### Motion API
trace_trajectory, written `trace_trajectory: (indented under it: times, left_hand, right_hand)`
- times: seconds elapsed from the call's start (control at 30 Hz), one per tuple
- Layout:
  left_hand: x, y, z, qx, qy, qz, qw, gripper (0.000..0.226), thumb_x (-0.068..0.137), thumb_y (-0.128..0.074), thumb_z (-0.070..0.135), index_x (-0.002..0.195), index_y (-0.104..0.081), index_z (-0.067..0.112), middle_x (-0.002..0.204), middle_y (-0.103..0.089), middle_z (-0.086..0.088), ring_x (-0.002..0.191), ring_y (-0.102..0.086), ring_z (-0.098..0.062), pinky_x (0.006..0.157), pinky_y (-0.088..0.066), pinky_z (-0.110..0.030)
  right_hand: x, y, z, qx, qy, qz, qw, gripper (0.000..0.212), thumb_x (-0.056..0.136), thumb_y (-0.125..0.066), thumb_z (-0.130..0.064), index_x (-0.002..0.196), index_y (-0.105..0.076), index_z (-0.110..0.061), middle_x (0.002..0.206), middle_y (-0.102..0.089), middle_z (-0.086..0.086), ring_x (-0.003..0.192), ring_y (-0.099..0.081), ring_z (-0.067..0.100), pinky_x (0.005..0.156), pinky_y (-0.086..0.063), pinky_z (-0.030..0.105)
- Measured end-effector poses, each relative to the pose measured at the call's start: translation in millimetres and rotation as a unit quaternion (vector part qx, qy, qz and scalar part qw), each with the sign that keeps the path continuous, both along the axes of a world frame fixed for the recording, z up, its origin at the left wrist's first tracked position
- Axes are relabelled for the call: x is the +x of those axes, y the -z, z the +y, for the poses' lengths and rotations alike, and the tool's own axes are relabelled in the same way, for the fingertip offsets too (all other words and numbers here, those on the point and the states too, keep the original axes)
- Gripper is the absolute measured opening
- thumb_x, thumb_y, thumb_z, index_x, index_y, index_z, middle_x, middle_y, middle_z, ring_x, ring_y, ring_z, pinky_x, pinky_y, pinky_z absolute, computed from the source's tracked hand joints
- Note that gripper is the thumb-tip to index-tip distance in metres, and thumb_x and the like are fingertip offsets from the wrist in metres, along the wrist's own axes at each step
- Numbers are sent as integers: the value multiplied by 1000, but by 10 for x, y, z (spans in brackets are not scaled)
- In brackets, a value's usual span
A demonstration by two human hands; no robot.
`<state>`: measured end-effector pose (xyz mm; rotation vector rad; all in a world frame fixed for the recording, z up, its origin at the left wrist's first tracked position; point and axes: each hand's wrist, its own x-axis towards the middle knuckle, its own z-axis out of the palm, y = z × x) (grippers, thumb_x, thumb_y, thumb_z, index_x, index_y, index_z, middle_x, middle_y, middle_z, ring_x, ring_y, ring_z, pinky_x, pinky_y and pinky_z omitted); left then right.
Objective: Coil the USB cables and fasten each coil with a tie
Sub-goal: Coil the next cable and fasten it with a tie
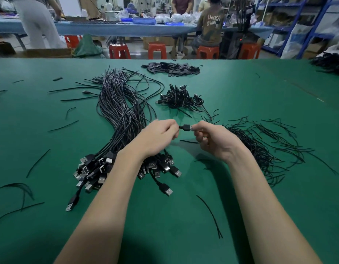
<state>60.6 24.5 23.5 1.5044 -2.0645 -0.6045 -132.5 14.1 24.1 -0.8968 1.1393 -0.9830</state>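
Observation:
A black USB plug (185, 128) is stretched between my two hands above the green table (50, 140). My right hand (212, 140) pinches the plug's metal end, and my left hand (161, 135) pinches the cable just behind the plug. Under my left forearm lies a big bundle of uncoiled black USB cables (119, 115), plugs fanned out toward me. A heap of coiled, tied cables (181, 99) sits behind my hands. Loose black wire ties (264, 141) are spread to the right.
A pile of small flat black pieces (171, 68) lies at the far middle of the table. Stray ties (209, 214) are scattered near me and on the left. More cables (330, 62) sit at the far right edge. Red stools and people stand beyond.

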Motion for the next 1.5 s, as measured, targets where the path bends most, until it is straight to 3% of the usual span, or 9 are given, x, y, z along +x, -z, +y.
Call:
trace_trajectory:
  times: [0.1,0.23,0.37,0.47,0.6,0.9,1.23,1.37,1.5]
  left_hand:
    - [-103,8,31,-16,13,-8,1000,29,104,-35,37,78,-41,27,67,-52,4,65,-50,-19,63,-39,-36]
    - [-342,-25,105,-23,63,167,984,35,106,-39,32,76,-50,43,74,-62,11,67,-58,-2,66,-47,-25]
    - [-595,-150,154,73,80,444,890,23,108,-37,28,107,-57,17,61,-42,5,59,-45,-14,60,-43,-23]
    - [-559,-228,131,109,78,581,803,27,109,-33,32,94,-48,16,61,-35,5,56,-36,-13,57,-37,-22]
    - [-395,-282,56,156,26,724,671,35,111,-28,33,85,-46,17,52,-21,7,48,-13,-10,46,-19,-21]
    - [-210,-300,2,252,35,818,516,41,110,-31,24,72,-44,15,49,-24,9,46,-11,-9,40,-19,-20]
    - [-85,-379,33,235,151,839,467,42,111,-29,31,75,-45,15,50,-30,7,48,-13,-5,32,-22,-19]
    - [35,-369,-4,208,123,822,516,40,109,-29,41,82,-48,19,49,-28,8,47,-11,-5,32,-20,-18]
    - [35,-307,-32,193,53,792,577,42,110,-28,39,77,-46,19,48,-22,8,49,-6,-8,34,-12,-21]
  right_hand:
    - [2,22,-17,-37,34,-32,998,12,92,-72,-24,86,-69,-13,71,-61,-3,53,-54,5,48,-44,14]
    - [84,74,-46,-72,-2,-89,993,54,108,-33,-51,114,-69,-12,95,-70,4,84,-67,14,72,-55,27]
    - [212,201,5,-121,-114,-61,984,62,106,-15,-62,127,-67,-34,113,-68,-2,115,-64,16,107,-49,45]
    - [220,162,53,-172,-134,8,976,61,104,-13,-63,112,-71,-44,125,-69,-9,135,-53,15,123,-29,51]
    - [148,11,89,-205,-178,191,943,90,96,-11,-73,74,-79,-18,103,-79,3,121,-64,11,124,-22,45]
    - [-11,-215,208,-117,-355,27,927,51,91,-53,-58,98,-76,-13,57,-54,2,50,-56,18,70,-59,34]
    - [-172,-118,205,-116,-439,191,870,7,92,-67,-5,98,-70,-8,85,-73,6,75,-63,11,70,-49,18]
    - [-155,-124,207,-167,-323,57,930,8,92,-67,-13,91,-71,-6,76,-69,6,66,-61,18,93,-55,42]
    - [-281,-126,184,-90,-349,-1,933,20,94,-61,-22,104,-76,-13,84,-68,5,56,-61,10,56,-59,23]
